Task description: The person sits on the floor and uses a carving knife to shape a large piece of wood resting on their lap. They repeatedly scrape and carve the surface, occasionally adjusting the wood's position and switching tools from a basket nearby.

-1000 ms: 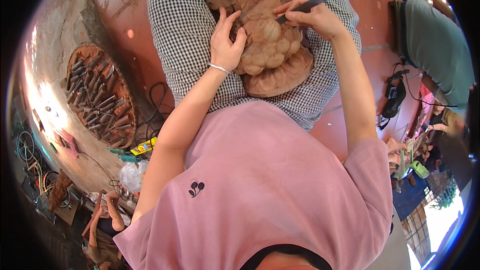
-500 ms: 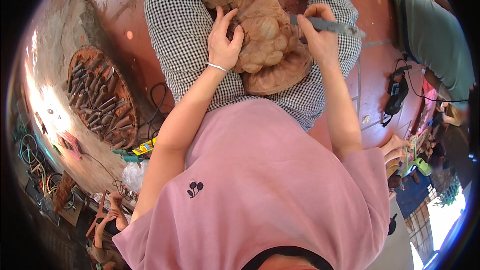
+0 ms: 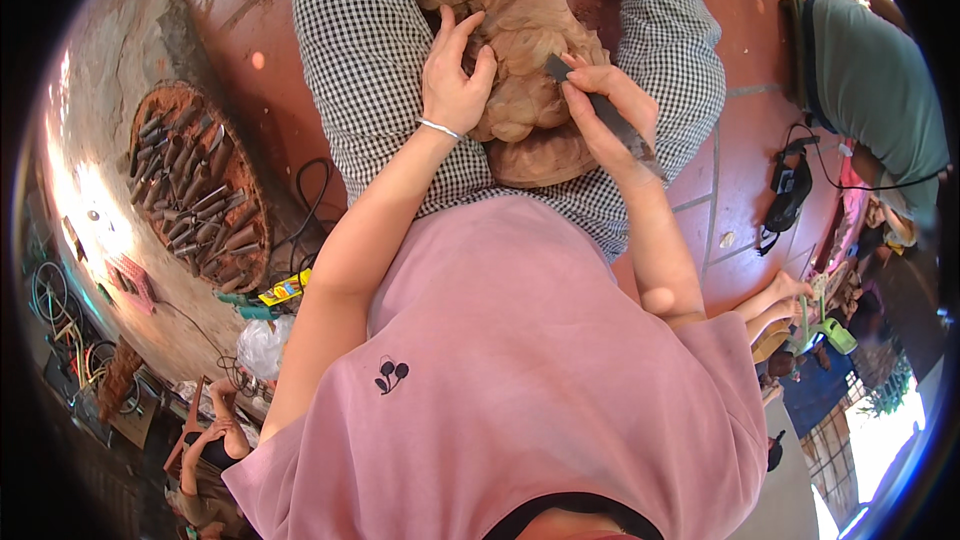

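A brown wood carving (image 3: pixel 518 100) with rounded, bulging shapes and a ridged base rests between my legs. My left hand (image 3: pixel 455 80) lies along its left side, fingers stretched and thumb apart, touching the wood without wrapping round it. In my right hand (image 3: pixel 612 115) is a dark grey flat strip (image 3: pixel 557 67) that looks like folded sandpaper, pinched between thumb and fingers. Its front end meets the carving's rounded upper right part, while the other end runs back under the palm toward the wrist.
A round basket (image 3: pixel 262 230) of many wooden-handled carving tools (image 3: pixel 195 180) stands on the ledge at left. A yellow packet (image 3: pixel 285 287) and a clear plastic bag (image 3: pixel 265 345) lie nearer. On the tiled floor at right is a black corded device (image 3: pixel 790 190). Other people (image 3: pixel 870 90) sit nearby.
My right hand has moved left and nearer to me, bringing the grey strip from beside the carving onto its surface. The left hand stays at the carving's left side.
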A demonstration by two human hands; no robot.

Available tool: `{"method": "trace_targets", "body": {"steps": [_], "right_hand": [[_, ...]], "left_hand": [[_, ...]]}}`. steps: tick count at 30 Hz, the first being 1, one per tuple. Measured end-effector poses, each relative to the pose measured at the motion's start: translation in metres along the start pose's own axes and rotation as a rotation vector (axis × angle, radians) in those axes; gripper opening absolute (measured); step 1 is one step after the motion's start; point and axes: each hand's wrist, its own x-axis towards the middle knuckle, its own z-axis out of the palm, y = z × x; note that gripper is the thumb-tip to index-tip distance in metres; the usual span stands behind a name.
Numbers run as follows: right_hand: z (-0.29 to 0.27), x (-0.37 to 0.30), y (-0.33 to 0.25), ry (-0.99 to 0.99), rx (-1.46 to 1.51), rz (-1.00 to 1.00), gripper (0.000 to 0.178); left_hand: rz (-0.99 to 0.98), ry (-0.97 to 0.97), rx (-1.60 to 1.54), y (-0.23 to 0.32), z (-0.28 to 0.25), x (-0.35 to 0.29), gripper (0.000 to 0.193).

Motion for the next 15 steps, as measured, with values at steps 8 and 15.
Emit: {"method": "trace_targets", "body": {"steps": [8, 15], "right_hand": [[-0.006, 0.006, -0.018, -0.078, -0.067, 0.163, 0.012], [-0.013, 0.004, -0.003, -0.066, 0.106, 0.245, 0.009]], "left_hand": [[-0.003, -0.005, 0.004, 0.002, -0.001, 0.001, 0.044], [0.007, 0.003, 0.008, 0.0, 0.0, 0.0, 0.044]]}}
